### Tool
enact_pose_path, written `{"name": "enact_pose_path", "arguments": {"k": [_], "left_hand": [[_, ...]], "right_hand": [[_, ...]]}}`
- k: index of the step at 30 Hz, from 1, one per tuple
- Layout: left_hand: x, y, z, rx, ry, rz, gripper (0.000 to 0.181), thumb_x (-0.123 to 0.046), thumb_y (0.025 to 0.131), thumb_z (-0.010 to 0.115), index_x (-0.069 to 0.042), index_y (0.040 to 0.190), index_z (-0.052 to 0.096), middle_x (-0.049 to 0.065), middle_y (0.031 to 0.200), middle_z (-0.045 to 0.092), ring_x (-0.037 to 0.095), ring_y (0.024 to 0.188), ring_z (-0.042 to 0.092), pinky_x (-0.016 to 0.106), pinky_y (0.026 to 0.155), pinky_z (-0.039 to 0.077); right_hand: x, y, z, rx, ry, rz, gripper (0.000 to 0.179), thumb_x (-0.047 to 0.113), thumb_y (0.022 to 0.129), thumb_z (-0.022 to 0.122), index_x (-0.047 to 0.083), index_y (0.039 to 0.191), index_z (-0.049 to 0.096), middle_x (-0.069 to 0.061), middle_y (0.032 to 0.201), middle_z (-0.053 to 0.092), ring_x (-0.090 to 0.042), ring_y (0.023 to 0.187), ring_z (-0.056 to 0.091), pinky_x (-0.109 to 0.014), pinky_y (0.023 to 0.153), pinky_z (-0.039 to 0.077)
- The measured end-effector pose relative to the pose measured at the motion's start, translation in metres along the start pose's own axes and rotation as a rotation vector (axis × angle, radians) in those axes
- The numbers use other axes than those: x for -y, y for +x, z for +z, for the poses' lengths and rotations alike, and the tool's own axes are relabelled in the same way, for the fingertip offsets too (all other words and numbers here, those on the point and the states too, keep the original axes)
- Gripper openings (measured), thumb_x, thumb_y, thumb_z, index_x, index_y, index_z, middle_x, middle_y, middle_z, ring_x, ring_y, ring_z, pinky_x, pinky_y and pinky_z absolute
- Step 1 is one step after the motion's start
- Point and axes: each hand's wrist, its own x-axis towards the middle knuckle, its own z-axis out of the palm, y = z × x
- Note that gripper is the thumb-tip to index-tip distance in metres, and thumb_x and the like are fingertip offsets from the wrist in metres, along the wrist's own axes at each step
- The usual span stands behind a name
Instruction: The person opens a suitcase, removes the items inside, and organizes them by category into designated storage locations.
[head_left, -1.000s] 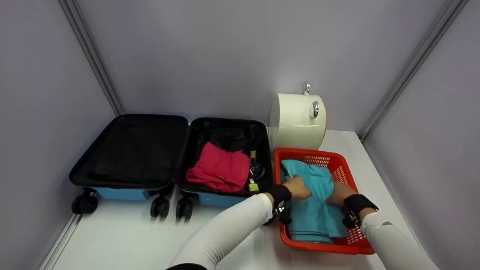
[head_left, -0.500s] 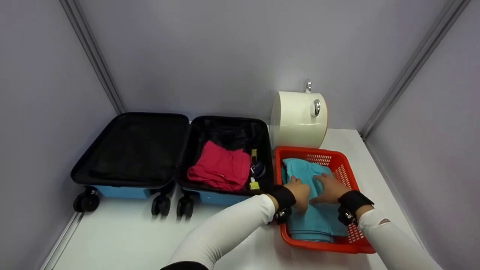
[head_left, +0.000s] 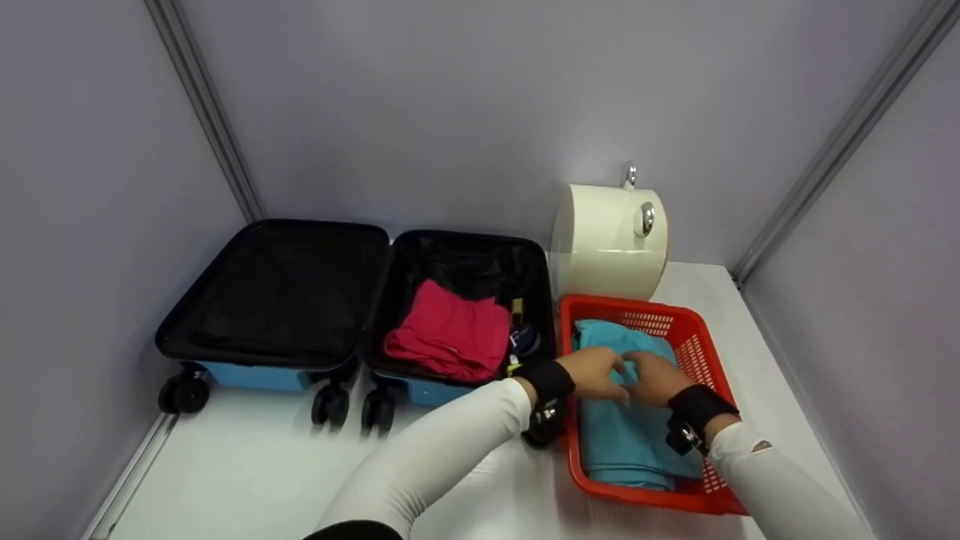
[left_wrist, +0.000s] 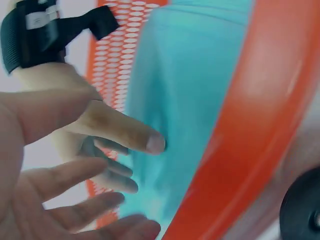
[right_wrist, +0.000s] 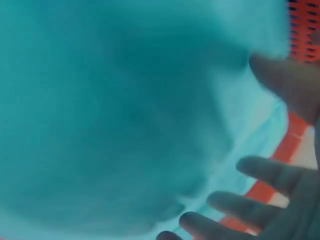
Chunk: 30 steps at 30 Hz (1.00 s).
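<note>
A folded turquoise cloth (head_left: 626, 435) lies in a red plastic basket (head_left: 574, 450). My left hand (head_left: 594, 373) hovers over the far half of the cloth, fingers spread in the left wrist view. Facing it is my right hand (head_left: 654, 379), close over the same cloth. In the left wrist view the right hand's thumb or forefinger points down at the cloth surface, with the other fingers loosely bent. The right wrist view has that hand's fingers (right_wrist: 275, 175) apart, beside the cloth (right_wrist: 100, 125). Neither hand grips anything.
An open blue suitcase (head_left: 262, 375) with black lining stands left of the basket. One half holds a folded pink garment (head_left: 450, 330), a dark round item (head_left: 525, 341) and a small yellow-topped item (head_left: 513, 367). A cream drum-shaped case (head_left: 611, 244) stands behind the basket.
My right hand has come from the cloth's right edge inward to the left. The left hand has lifted and turned, so the fingertips of both hands now nearly meet over the cloth.
</note>
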Motion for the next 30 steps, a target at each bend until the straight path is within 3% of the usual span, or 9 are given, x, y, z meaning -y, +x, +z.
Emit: {"name": "enact_pose_path", "arguments": {"k": [2,6,13,18,22,23,24,29,30], "left_hand": [[0.007,-0.003,-0.015,-0.087,-0.078,-0.002,0.05,-0.025,0.105,0.073,-0.003,0.148,0.063,0.013,0.142,0.072,0.022,0.128,0.07,0.025,0.101,0.057],[0.028,-0.013,-0.044,-0.26,-0.205,-0.045,0.048,-0.022,0.105,0.071,-0.002,0.148,0.06,0.016,0.126,0.077,0.024,0.111,0.074,0.028,0.089,0.06],[0.089,-0.041,-0.082,-0.47,-0.276,-0.177,0.037,-0.018,0.106,0.067,0.003,0.137,0.067,0.022,0.125,0.076,0.034,0.114,0.074,0.042,0.097,0.06],[0.137,-0.051,-0.098,-0.435,-0.231,-0.355,0.051,-0.026,0.105,0.067,0.008,0.143,0.061,0.027,0.143,0.066,0.04,0.132,0.065,0.049,0.109,0.055],[0.185,-0.047,-0.108,-0.378,-0.233,-0.497,0.058,-0.028,0.098,0.073,0.01,0.141,0.062,0.028,0.146,0.064,0.039,0.131,0.064,0.049,0.109,0.054],[0.215,-0.039,-0.104,-0.391,-0.224,-0.49,0.056,-0.033,0.094,0.077,0.007,0.132,0.068,0.024,0.14,0.069,0.035,0.124,0.068,0.046,0.105,0.056],[0.227,-0.037,-0.104,-0.384,-0.206,-0.525,0.054,-0.033,0.092,0.078,0.006,0.129,0.071,0.023,0.138,0.07,0.035,0.122,0.069,0.045,0.103,0.057],[0.25,-0.045,-0.101,-0.312,-0.131,-0.686,0.051,-0.032,0.091,0.078,0.0,0.13,0.073,0.021,0.144,0.068,0.039,0.131,0.065,0.048,0.109,0.055],[0.233,-0.054,-0.104,-0.277,-0.11,-0.729,0.053,-0.026,0.093,0.074,0.003,0.137,0.069,0.024,0.149,0.065,0.042,0.136,0.062,0.051,0.114,0.052]], "right_hand": [[0.009,0.004,-0.006,-0.073,0.052,-0.012,0.06,0.015,0.098,0.078,-0.016,0.144,0.056,-0.038,0.144,0.062,-0.056,0.131,0.061,-0.067,0.106,0.052],[0.031,0.014,-0.019,-0.174,0.19,0.021,0.057,0.028,0.102,0.078,-0.009,0.141,0.062,-0.033,0.137,0.068,-0.049,0.124,0.067,-0.061,0.101,0.059],[0.079,0.042,-0.016,-0.2,0.6,0.065,0.051,0.022,0.104,0.075,-0.011,0.141,0.062,-0.027,0.124,0.072,-0.028,0.096,0.076,-0.041,0.086,0.067],[0.108,0.063,-0.002,-0.087,0.883,0.133,0.059,0.02,0.107,0.071,-0.012,0.151,0.05,-0.032,0.14,0.066,-0.023,0.098,0.078,-0.044,0.096,0.065],[0.123,0.077,0.013,0.032,1.067,0.175,0.064,0.021,0.111,0.063,-0.013,0.159,0.039,-0.039,0.154,0.051,-0.043,0.13,0.068,-0.054,0.118,0.05],[0.125,0.079,0.017,0.055,1.112,0.188,0.065,0.022,0.112,0.061,-0.013,0.161,0.037,-0.041,0.157,0.047,-0.048,0.139,0.061,-0.056,0.121,0.046],[0.127,0.082,0.021,0.069,1.151,0.201,0.066,0.022,0.112,0.06,-0.013,0.162,0.034,-0.042,0.16,0.043,-0.052,0.146,0.054,-0.057,0.124,0.042],[0.132,0.09,0.036,0.11,1.288,0.27,0.069,0.021,0.113,0.058,-0.011,0.166,0.028,-0.044,0.168,0.027,-0.056,0.157,0.034,-0.059,0.129,0.034],[0.132,0.091,0.038,0.112,1.302,0.286,0.07,0.021,0.113,0.058,-0.011,0.166,0.027,-0.044,0.168,0.027,-0.056,0.157,0.033,-0.059,0.129,0.034]]}}
